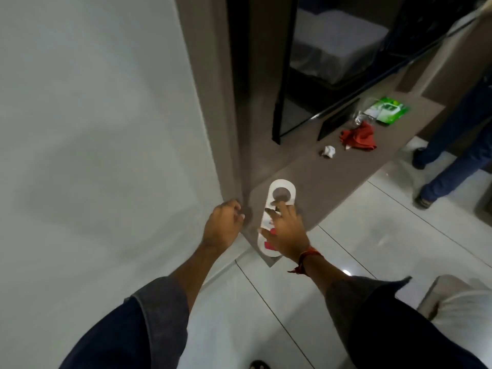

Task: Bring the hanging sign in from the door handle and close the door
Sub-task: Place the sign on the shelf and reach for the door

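The hanging sign [282,189] is a long white card with a round hole at its far end and red print near its near end. It lies flat on the near end of a brown counter [306,179]. My right hand [286,233] rests on top of the sign's near half, fingers spread, thumb over its left edge. A red thread is tied round that wrist. My left hand [222,225] hangs beside it with loosely curled fingers, holding nothing, its fingertips at the edge of the brown wall panel [213,75]. No door or door handle is in view.
A white wall [93,129] fills the left. Farther along the counter lie a red cloth [359,137], a crumpled white scrap [328,151] and a green packet [390,110]. Another person's legs [458,150] stand at the right on the white tiled floor [359,249].
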Tool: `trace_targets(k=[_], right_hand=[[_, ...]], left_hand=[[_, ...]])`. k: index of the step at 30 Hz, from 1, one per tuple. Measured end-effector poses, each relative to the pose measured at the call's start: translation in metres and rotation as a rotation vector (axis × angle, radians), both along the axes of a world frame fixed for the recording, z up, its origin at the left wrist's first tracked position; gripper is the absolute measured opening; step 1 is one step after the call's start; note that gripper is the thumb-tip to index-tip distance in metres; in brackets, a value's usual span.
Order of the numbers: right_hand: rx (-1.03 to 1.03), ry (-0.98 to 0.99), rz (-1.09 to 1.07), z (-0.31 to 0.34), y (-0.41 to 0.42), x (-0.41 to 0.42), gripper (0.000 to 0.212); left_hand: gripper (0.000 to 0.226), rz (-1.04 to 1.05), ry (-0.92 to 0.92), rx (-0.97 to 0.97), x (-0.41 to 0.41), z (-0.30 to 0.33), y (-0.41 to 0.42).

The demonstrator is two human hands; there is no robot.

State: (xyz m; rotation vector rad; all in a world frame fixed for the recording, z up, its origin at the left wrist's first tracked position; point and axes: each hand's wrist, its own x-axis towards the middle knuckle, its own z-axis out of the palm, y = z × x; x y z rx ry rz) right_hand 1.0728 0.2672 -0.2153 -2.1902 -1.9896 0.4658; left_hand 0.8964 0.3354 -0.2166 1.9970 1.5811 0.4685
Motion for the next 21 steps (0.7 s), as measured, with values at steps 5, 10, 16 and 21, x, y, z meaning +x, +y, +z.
trace_targets(k=[5,10,16,21], right_hand=[[0.194,-0.006,0.331,0.062,0.002,-0.117,0.043],[0.349,0.077,0.647,0.134,-0.011,-0.277,0.049],[0.440,0.228,0.932,0.212,-0.065,-0.464,0.045],[0.413,0.417,1.236,0.261,-0.167,-0.625,0.051]], left_hand=[[0.035,0.121,0.028,0.283,-0.108,0.067,-0.043],[0.045,0.401,0.164,0.379,-0.257,0.134,-0.106],[0.052,0.835,0.234,0.434,-0.438,0.207,-0.224],[0.050,1.147,0.238,0.482,-0.566,0.255,-0.383]])
